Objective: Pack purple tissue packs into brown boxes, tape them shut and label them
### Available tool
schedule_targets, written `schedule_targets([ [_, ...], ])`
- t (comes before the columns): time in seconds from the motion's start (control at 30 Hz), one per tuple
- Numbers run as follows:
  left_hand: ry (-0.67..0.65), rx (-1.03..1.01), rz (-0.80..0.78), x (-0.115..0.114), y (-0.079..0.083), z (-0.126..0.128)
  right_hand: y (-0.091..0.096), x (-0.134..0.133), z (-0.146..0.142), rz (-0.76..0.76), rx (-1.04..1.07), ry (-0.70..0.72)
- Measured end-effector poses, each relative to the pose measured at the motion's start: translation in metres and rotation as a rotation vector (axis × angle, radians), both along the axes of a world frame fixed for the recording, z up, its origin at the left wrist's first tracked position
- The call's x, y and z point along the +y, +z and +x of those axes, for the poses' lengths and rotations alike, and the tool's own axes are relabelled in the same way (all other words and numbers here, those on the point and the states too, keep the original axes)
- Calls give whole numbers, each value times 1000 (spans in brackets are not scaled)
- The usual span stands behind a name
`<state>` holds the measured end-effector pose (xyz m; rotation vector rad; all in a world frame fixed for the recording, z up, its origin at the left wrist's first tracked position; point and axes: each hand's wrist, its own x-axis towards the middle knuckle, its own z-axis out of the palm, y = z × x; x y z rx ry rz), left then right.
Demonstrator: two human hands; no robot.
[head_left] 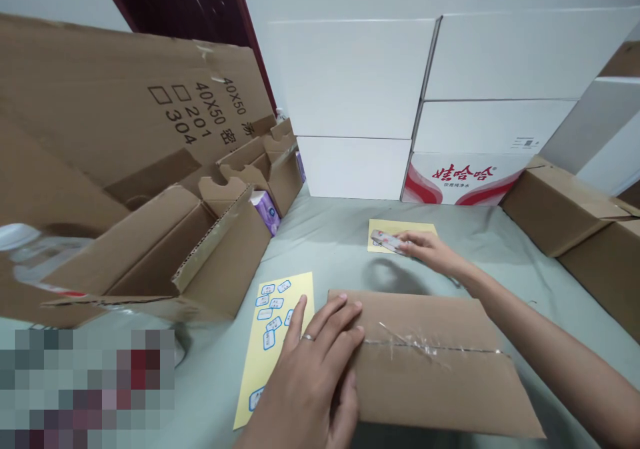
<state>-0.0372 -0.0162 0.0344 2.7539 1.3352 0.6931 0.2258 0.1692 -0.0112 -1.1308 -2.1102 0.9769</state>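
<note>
My left hand (310, 375), with a ring on one finger, lies over the left edge of a flat cardboard packet (435, 369) and seems to hold it. A strip of clear tape runs across the packet. Left of it is a long yellow sheet (295, 302) dotted with small blue-edged labels, partly hidden under my hand. My right hand (425, 249) reaches far ahead, its fingers closed over a small white and red strip (387, 241). That strip lies on a smaller yellow card (400, 229), and my fingers hide part of it.
Open brown cardboard cartons (225, 235) crowd the left of the pale green cloth (320, 235), with a purple and white tissue pack (265, 212) beside them. White cartons (350, 82) are stacked behind. A brown carton (560, 209) stands at the right.
</note>
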Motion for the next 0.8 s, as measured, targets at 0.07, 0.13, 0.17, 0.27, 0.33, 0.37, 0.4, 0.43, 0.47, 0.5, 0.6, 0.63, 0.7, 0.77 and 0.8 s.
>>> schedule_targets([
  [0.07, 7, 24, 61, 5, 5, 6, 25, -14, 9, -67, 62, -25],
  [0.13, 17, 27, 110, 9, 10, 15, 50, -33, 15, -109, 109, -39],
  [0.17, 22, 23, 125, 10, 12, 20, 62, -44, 17, -123, 132, -43],
  [0.27, 33, 13, 100, 11, 16, 31, 87, -80, 19, -152, 214, -45],
  [0.33, 35, 4, 29, 11, 16, 35, 97, -105, 16, -132, 254, -65],
  [0.37, 37, -5, -10, 11, 16, 36, 99, -118, 14, -106, 251, -79],
  [0.4, 35, -18, -43, 10, 15, 37, 101, -130, 11, -69, 227, -93],
  [0.43, 27, -35, -68, 10, 13, 38, 102, -143, 9, -26, 186, -101],
  [0.47, 15, -54, -88, 10, 12, 40, 103, -154, 6, 19, 136, -105],
  [0.5, 4, -73, -105, 10, 10, 41, 104, -163, 3, 63, 84, -104],
  [0.6, -17, -149, -163, 11, 9, 43, 107, -181, -4, 139, -20, -115],
  [0.63, -14, -190, -195, 11, 11, 43, 108, -183, -6, 141, -36, -120],
  [0.7, -11, -291, -287, 10, 17, 41, 109, -185, -7, 135, -59, -120],
  [0.77, -23, -391, -400, 7, 25, 39, 109, -185, -9, 139, -78, -106],
  [0.8, -29, -432, -448, 6, 29, 39, 109, -185, -9, 143, -84, -98],
])
